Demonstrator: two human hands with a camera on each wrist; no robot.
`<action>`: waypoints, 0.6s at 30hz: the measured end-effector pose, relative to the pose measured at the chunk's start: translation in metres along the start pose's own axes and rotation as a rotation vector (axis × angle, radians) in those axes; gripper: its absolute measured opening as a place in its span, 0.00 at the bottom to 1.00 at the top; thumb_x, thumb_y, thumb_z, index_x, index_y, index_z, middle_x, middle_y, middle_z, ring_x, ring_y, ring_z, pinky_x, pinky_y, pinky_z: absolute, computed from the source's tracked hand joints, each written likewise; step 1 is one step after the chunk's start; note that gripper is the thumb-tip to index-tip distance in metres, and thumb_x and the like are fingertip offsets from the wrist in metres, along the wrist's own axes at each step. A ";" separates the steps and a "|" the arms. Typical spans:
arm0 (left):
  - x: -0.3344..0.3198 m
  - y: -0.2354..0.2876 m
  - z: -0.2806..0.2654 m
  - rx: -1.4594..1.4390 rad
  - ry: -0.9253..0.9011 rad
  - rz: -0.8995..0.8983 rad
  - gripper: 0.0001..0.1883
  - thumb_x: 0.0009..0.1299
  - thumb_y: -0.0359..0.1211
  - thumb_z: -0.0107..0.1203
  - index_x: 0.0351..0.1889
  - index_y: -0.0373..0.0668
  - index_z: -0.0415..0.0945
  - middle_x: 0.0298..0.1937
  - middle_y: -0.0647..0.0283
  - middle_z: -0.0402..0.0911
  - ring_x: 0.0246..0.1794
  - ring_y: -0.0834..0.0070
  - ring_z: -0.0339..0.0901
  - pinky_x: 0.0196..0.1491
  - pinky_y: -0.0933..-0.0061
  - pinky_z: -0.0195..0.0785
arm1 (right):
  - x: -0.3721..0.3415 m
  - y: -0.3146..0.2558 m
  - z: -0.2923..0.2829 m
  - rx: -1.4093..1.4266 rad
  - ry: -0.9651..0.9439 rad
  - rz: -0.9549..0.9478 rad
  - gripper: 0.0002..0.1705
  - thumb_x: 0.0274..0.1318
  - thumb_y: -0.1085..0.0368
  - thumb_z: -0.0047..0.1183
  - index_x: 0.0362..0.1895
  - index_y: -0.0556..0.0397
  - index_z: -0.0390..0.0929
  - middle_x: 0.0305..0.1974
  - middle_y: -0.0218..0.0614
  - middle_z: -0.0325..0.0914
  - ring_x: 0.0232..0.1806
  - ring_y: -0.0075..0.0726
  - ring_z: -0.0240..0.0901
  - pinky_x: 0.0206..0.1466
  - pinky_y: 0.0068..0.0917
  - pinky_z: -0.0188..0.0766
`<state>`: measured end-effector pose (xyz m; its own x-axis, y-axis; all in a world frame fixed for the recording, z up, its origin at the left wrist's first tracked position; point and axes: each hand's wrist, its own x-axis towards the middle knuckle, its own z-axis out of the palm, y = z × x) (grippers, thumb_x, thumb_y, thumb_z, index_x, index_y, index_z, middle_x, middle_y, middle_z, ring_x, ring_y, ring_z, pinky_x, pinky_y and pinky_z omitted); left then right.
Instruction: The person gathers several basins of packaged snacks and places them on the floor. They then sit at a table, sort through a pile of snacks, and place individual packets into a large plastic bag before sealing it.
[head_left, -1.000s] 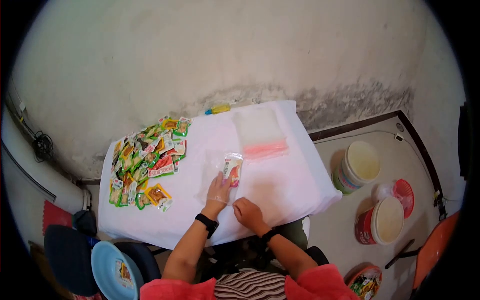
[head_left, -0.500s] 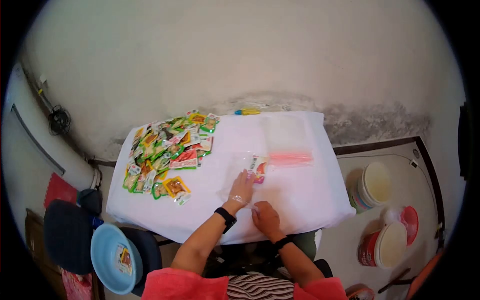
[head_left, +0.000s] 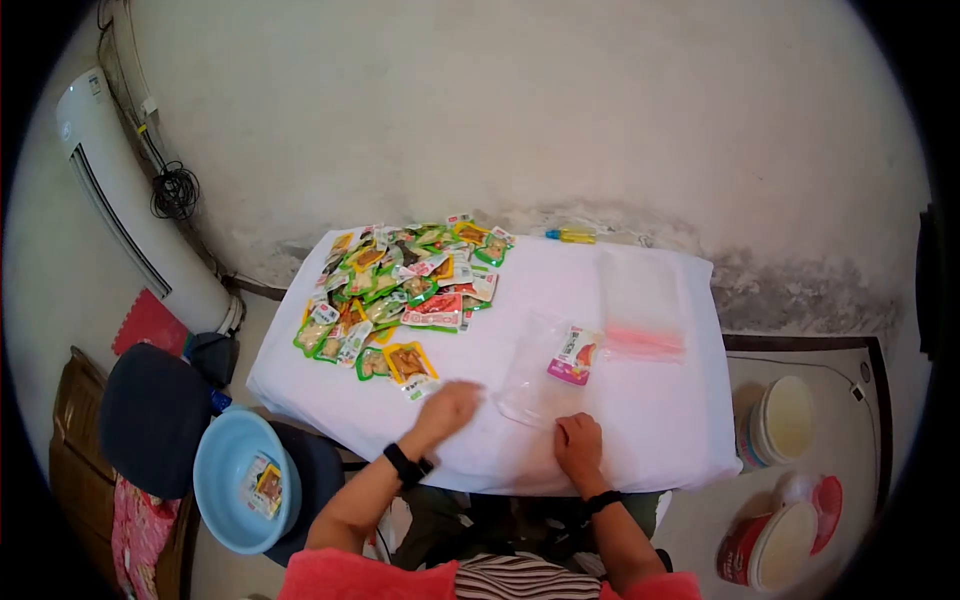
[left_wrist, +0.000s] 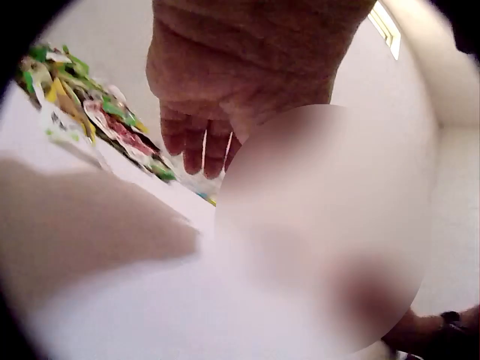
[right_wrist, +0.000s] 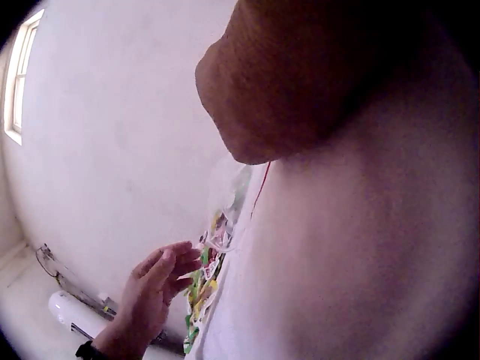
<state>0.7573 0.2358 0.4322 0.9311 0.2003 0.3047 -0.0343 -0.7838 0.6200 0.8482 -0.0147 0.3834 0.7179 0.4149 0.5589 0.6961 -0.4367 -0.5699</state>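
Note:
A clear plastic bag [head_left: 522, 385] lies flat on the white-covered table, and a food packet with a white and purple front [head_left: 575, 355] shows inside its outline. My right hand [head_left: 579, 442] holds the bag's near corner with curled fingers; in the right wrist view the back of that hand [right_wrist: 277, 82] hides the fingertips. My left hand [head_left: 450, 408] is off the bag, over the cloth just below a yellow-edged packet [head_left: 409, 366]. Its fingers [left_wrist: 193, 146] extend loosely in the left wrist view, holding nothing. Beyond it is a heap of colourful food packets [head_left: 400, 283].
A stack of clear bags with pink edges [head_left: 642, 300] lies at the table's right. A yellow bottle with a blue cap [head_left: 572, 236] is at the back edge. A blue basin [head_left: 212, 500] with packets stands on the left; buckets [head_left: 787, 420] stand on the floor to the right.
My left hand has left the bag and moved left towards the heap. The right hand stays at the bag's near edge. The head view has swung left.

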 end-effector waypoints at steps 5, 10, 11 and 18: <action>0.065 -0.078 -0.040 0.387 0.256 -0.070 0.22 0.60 0.32 0.55 0.53 0.38 0.70 0.56 0.45 0.68 0.55 0.49 0.66 0.56 0.56 0.62 | 0.003 -0.002 0.000 -0.038 0.007 -0.035 0.03 0.44 0.70 0.55 0.27 0.50 0.76 0.27 0.37 0.72 0.33 0.47 0.69 0.36 0.40 0.62; 0.121 -0.124 -0.047 0.538 0.292 -0.086 0.28 0.57 0.32 0.59 0.57 0.40 0.66 0.56 0.46 0.67 0.55 0.49 0.65 0.55 0.56 0.63 | 0.002 -0.004 -0.003 -0.033 -0.010 -0.021 0.04 0.43 0.70 0.55 0.28 0.49 0.76 0.29 0.37 0.72 0.34 0.46 0.69 0.37 0.40 0.63; 0.129 -0.124 -0.050 0.584 0.225 -0.141 0.30 0.55 0.32 0.61 0.58 0.42 0.65 0.59 0.47 0.64 0.56 0.49 0.65 0.55 0.57 0.64 | 0.001 -0.005 -0.003 -0.056 -0.012 -0.028 0.04 0.43 0.70 0.55 0.28 0.49 0.76 0.29 0.37 0.72 0.35 0.46 0.69 0.37 0.39 0.63; 0.161 -0.135 -0.047 0.821 0.102 -0.275 0.39 0.49 0.33 0.68 0.60 0.48 0.62 0.66 0.52 0.57 0.55 0.51 0.67 0.54 0.60 0.66 | -0.001 0.003 0.001 -0.057 -0.011 -0.028 0.07 0.41 0.70 0.56 0.29 0.48 0.76 0.30 0.36 0.72 0.35 0.44 0.69 0.38 0.37 0.64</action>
<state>0.8952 0.4016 0.4310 0.8298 0.4651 0.3082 0.4956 -0.8682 -0.0242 0.8491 -0.0154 0.3802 0.6986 0.4359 0.5674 0.7143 -0.4696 -0.5188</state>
